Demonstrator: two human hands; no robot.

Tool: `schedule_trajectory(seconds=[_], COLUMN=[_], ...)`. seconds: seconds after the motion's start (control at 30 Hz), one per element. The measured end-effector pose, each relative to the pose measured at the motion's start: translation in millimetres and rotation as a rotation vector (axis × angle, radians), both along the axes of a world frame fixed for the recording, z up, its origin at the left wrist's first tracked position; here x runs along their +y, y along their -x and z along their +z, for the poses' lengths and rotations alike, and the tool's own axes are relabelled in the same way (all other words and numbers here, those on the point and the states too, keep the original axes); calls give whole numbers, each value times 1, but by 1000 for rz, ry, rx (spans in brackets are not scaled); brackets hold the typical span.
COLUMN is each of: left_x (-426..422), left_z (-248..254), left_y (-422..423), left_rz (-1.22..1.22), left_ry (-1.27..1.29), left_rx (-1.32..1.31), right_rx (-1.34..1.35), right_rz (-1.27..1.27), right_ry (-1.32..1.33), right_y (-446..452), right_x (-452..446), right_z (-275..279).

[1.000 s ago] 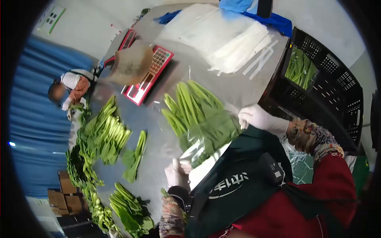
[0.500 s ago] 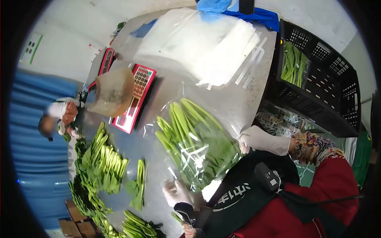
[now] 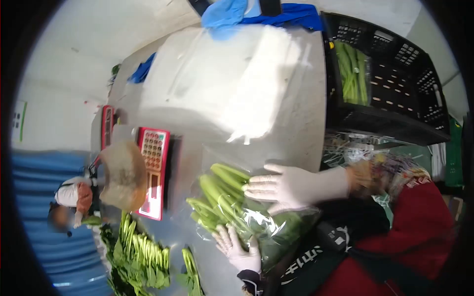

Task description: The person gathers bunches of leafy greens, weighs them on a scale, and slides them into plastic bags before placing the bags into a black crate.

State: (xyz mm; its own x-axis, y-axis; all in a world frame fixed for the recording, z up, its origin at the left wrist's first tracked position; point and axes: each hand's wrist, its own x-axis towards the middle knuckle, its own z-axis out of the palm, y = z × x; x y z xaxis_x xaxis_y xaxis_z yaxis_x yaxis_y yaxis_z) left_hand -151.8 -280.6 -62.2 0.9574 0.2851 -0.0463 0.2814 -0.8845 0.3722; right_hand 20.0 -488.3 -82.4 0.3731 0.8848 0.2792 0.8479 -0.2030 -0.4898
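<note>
A clear plastic bag (image 3: 276,228) of leafy green vegetables (image 3: 217,192) lies on the metal table in front of me, stems pointing away and leaves toward my body. My right hand (image 3: 291,189), in a white glove, rests flat on the bag's upper side with fingers stretched out. Against the lower edge of the stems, my left hand (image 3: 239,250), gloved too, is spread open and touches the bag. Neither hand grips anything. A small loose bunch of greens (image 3: 191,271) lies left of my left hand.
A red-framed scale (image 3: 153,172) with a pan (image 3: 123,177) stands on the table (image 3: 197,143). Stacked plastic bags (image 3: 212,74) lie at the back. A black crate (image 3: 395,123) at right holds bagged greens (image 3: 353,74). Loose greens (image 3: 140,256) lie near a co-worker (image 3: 74,195).
My right hand has left the bag's near corner and now lies flat on top. My left hand has moved onto the stems, fingers spread. The view has shifted, so the scale appears lower.
</note>
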Motion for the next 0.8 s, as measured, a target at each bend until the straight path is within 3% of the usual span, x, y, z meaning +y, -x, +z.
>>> schedule_trajectory(seconds=[0.03,0.13,0.2,0.27,0.3,0.37,0.4,0.47,0.5,0.53,0.6,0.67,0.7,0.73,0.77,0.8], left_x=[4,4,6,5,6,6,21,11,3,21,47,-5,-12,-7,-18,-28], left_z=[-3,1,-5,-5,-2,3,-7,21,40,22,-1,41,39,16,26,52], left_y=[2,0,3,2,1,0,4,-3,-9,-1,15,-7,-7,-1,-2,-3], left_rz=[-15,-25,-33,-35,-56,-56,-88,263,185,216,121,328,333,403,456,243], left_ry=[-20,-41,-64,-63,-68,-6,96,981,889,1415,1296,798,932,951,939,114], left_rx=[-7,13,-30,-51,-44,-45,-108,-219,-354,-516,-534,-484,-471,-431,-426,-237], right_rx=[-11,-35,-200,-362,-448,-404,-379,-112,59,19,55,150,230,318,408,500], right_rz=[62,-18,298,586,563,551,545,366,373,108,-287,-577,-684,-766,-814,-839], right_ry=[2,-101,-8,-87,-341,-335,-334,-416,-344,-661,-650,-538,-495,-456,-423,-389], right_y=[-18,-57,-67,-65,-64,-55,-54,-53,-64,-70,-108,-140,-155,-168,-185,-199], right_x=[-5,-16,-17,-5,20,57,65,51,34,26,-39,-125,-175,-228,-279,-328], right_z=[-14,11,30,6,-11,-6,-1,45,72,61,58,46,33,13,-10,-36])
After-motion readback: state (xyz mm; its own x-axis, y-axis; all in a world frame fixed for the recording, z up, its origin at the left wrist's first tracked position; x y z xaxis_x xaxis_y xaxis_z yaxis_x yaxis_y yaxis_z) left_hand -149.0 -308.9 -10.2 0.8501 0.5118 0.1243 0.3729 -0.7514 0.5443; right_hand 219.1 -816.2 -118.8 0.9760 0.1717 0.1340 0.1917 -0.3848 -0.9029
